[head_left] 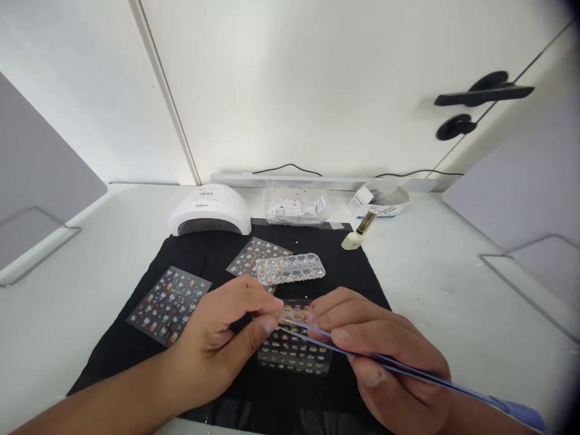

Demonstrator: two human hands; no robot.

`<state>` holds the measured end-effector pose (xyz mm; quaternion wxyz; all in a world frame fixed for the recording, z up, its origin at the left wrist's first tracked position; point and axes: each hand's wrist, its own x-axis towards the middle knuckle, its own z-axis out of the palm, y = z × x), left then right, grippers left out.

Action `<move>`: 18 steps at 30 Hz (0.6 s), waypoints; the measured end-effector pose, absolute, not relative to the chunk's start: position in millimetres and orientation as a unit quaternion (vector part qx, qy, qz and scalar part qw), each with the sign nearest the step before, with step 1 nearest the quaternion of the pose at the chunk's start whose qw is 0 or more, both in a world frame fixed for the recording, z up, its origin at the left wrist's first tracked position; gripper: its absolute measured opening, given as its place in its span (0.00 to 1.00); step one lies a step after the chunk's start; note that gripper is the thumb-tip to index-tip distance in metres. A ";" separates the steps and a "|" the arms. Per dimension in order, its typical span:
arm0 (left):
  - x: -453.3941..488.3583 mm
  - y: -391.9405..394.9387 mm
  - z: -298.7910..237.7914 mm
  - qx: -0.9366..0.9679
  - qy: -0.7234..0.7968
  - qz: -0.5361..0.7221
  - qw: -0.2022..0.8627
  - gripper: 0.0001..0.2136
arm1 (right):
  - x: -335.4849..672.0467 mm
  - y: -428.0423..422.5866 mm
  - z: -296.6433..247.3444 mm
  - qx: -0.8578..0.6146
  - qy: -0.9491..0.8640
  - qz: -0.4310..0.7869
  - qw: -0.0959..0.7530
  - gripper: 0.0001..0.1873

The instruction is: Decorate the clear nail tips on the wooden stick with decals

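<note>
Between thumb and fingers, my left hand [231, 338] pinches the upper left edge of a clear nail sticker sheet [294, 356] printed with rows of small figures. My right hand [385, 356] is closed around blue tweezers [399, 364], whose tips reach the sheet's upper part near my left fingertips. Some right fingers also lie against the sheet's upper right edge. Whether the tips grip a sticker is too small to tell. Just beyond the hands lies a clear compartment case [301, 269] with small gems, partly over a second sticker sheet [254, 255].
A third sticker sheet [170, 305] lies left on the black cloth [348, 272]. Along the back stand a white nail lamp [211, 208], a clear tub of packets [294, 208] and an opened small box [385, 199]. A polish bottle [360, 231] stands at the cloth's right corner.
</note>
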<state>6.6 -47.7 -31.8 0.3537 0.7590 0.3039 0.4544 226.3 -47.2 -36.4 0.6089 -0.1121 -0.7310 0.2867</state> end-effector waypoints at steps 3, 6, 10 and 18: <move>6.2 -47.7 -32.5 0.756 0.321 0.446 0.356 0.16 | 227.6 -49.0 -36.8 -0.119 -0.737 0.279 0.605 0.15; 5.9 -48.9 -34.1 0.758 0.325 0.440 0.356 0.16 | 228.4 -50.3 -36.6 -0.117 -0.741 0.270 0.604 0.15; 6.0 -49.2 -34.2 0.760 0.339 0.435 0.345 0.14 | 227.1 -50.6 -34.7 -0.117 -0.743 0.258 0.606 0.14; 6.2 -48.2 -29.3 0.763 0.344 0.428 0.342 0.09 | 227.1 -54.3 -45.7 -0.125 -0.710 0.280 0.634 0.14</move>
